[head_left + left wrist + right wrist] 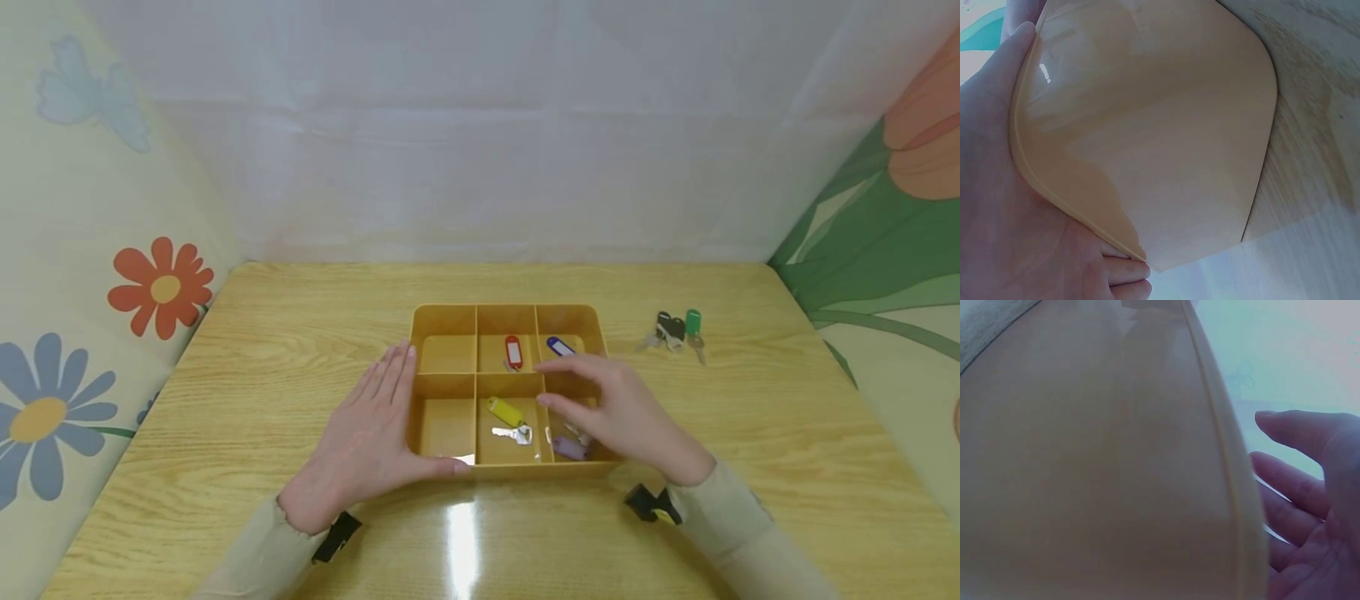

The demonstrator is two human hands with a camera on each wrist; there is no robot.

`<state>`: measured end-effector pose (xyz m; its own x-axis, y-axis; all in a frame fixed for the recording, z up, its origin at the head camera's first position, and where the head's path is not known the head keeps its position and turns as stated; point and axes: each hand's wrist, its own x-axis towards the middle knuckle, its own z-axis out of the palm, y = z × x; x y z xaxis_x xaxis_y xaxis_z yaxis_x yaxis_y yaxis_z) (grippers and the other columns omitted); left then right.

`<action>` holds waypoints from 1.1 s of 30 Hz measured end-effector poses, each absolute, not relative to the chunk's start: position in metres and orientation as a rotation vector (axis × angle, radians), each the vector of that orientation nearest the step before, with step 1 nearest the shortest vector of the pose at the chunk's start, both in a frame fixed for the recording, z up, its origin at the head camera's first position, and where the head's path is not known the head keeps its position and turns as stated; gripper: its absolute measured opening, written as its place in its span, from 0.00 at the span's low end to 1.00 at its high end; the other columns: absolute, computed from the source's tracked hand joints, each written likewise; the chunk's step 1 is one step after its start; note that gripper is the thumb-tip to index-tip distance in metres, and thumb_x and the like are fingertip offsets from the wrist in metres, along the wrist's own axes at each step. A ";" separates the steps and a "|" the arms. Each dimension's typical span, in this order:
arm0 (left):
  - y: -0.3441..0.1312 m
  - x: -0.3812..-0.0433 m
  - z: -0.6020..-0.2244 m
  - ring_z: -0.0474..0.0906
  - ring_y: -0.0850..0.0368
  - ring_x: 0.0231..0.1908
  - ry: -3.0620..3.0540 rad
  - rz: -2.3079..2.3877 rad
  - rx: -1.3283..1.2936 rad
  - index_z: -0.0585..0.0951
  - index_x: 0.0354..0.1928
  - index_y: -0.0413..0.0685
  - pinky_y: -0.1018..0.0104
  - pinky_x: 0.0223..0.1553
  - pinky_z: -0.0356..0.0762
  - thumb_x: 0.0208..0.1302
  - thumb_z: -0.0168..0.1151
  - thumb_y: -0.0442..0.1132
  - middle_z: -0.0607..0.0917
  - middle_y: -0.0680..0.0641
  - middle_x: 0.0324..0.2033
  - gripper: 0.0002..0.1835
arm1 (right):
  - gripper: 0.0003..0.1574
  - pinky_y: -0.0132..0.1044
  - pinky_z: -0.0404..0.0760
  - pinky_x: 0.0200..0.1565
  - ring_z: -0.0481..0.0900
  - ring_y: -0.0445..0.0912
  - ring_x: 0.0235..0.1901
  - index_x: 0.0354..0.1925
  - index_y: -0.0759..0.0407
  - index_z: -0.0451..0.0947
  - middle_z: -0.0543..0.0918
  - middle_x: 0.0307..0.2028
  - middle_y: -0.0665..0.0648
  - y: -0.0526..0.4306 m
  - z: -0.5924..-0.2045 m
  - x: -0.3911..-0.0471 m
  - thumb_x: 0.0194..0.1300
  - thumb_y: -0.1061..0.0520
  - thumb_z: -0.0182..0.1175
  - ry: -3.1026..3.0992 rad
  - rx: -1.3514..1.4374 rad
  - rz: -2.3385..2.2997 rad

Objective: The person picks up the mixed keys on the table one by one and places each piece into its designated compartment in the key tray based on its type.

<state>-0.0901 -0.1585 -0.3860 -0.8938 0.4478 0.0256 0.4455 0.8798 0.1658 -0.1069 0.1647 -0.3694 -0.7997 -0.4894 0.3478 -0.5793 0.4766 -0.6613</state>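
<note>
A yellow-orange tray [442,425] with several compartments lies on the table. My left hand [371,429] rests along its left side, fingers straight and thumb along the front rim; the left wrist view shows the tray wall [1154,144] beside the palm. Over the right-hand compartments hovers my right hand [611,408], thumb and index finger apart with nothing between them. Beneath it, a key with a purple tag [570,448] lies at front right, and a blue tag [561,346] at back right. The middle compartments hold a red-tagged key [513,352] and a yellow tag [506,412] with a silver key [513,434].
On the table right of the tray lie keys with black heads [675,327] and a key with a green tag [693,322]. A white cloth [487,183] hangs behind the wooden table [300,325], and flower-patterned panels [90,275] stand at both sides.
</note>
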 end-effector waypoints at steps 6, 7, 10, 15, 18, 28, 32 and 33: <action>-0.158 -0.090 -0.386 0.31 0.46 0.78 3.030 0.266 0.717 0.32 0.79 0.40 0.51 0.76 0.42 0.41 0.45 0.93 0.35 0.39 0.79 0.79 | 0.21 0.46 0.78 0.60 0.82 0.45 0.55 0.56 0.55 0.84 0.86 0.52 0.48 0.170 -0.368 -0.109 0.65 0.55 0.72 -2.598 0.910 1.194; -0.158 -0.090 -0.386 0.31 0.46 0.78 3.029 0.268 0.717 0.32 0.79 0.40 0.51 0.76 0.42 0.41 0.45 0.92 0.36 0.39 0.79 0.79 | 0.21 0.46 0.78 0.60 0.82 0.45 0.55 0.56 0.55 0.84 0.86 0.52 0.49 0.171 -0.367 -0.110 0.65 0.55 0.72 -2.602 0.899 1.187; -0.158 -0.091 -0.386 0.32 0.46 0.78 3.029 0.264 0.718 0.33 0.79 0.40 0.51 0.76 0.41 0.42 0.45 0.92 0.36 0.38 0.79 0.79 | 0.21 0.46 0.79 0.59 0.83 0.45 0.54 0.56 0.55 0.84 0.86 0.52 0.48 0.175 -0.366 -0.111 0.65 0.56 0.72 -2.614 0.872 1.182; -0.158 -0.091 -0.386 0.31 0.46 0.78 3.027 0.252 0.726 0.33 0.79 0.40 0.51 0.76 0.41 0.42 0.44 0.93 0.36 0.38 0.79 0.79 | 0.24 0.50 0.81 0.57 0.84 0.47 0.52 0.58 0.55 0.83 0.86 0.52 0.50 0.181 -0.362 -0.112 0.64 0.59 0.73 -2.618 0.828 1.175; -0.158 -0.091 -0.386 0.31 0.46 0.78 3.027 0.252 0.729 0.33 0.79 0.40 0.51 0.76 0.41 0.42 0.43 0.93 0.36 0.38 0.79 0.79 | 0.23 0.52 0.80 0.58 0.84 0.48 0.53 0.57 0.56 0.84 0.86 0.53 0.50 0.185 -0.360 -0.113 0.64 0.58 0.73 -2.623 0.787 1.146; -0.159 -0.091 -0.387 0.31 0.46 0.78 3.029 0.257 0.720 0.32 0.79 0.40 0.51 0.76 0.41 0.41 0.43 0.93 0.36 0.38 0.79 0.79 | 0.24 0.54 0.80 0.57 0.82 0.51 0.55 0.58 0.57 0.83 0.86 0.54 0.52 0.197 -0.356 -0.116 0.65 0.56 0.72 -2.653 0.695 1.086; -0.159 -0.090 -0.388 0.31 0.46 0.78 3.030 0.262 0.729 0.32 0.79 0.40 0.51 0.76 0.41 0.42 0.43 0.93 0.35 0.39 0.79 0.79 | 0.25 0.56 0.79 0.58 0.82 0.52 0.55 0.58 0.57 0.83 0.86 0.54 0.53 0.201 -0.355 -0.116 0.66 0.52 0.72 -2.670 0.651 1.064; -0.159 -0.090 -0.388 0.31 0.46 0.78 3.030 0.263 0.732 0.32 0.79 0.40 0.51 0.76 0.41 0.42 0.43 0.93 0.35 0.39 0.79 0.79 | 0.25 0.56 0.79 0.57 0.82 0.52 0.55 0.58 0.56 0.83 0.86 0.54 0.53 0.202 -0.355 -0.116 0.66 0.51 0.72 -2.672 0.643 1.059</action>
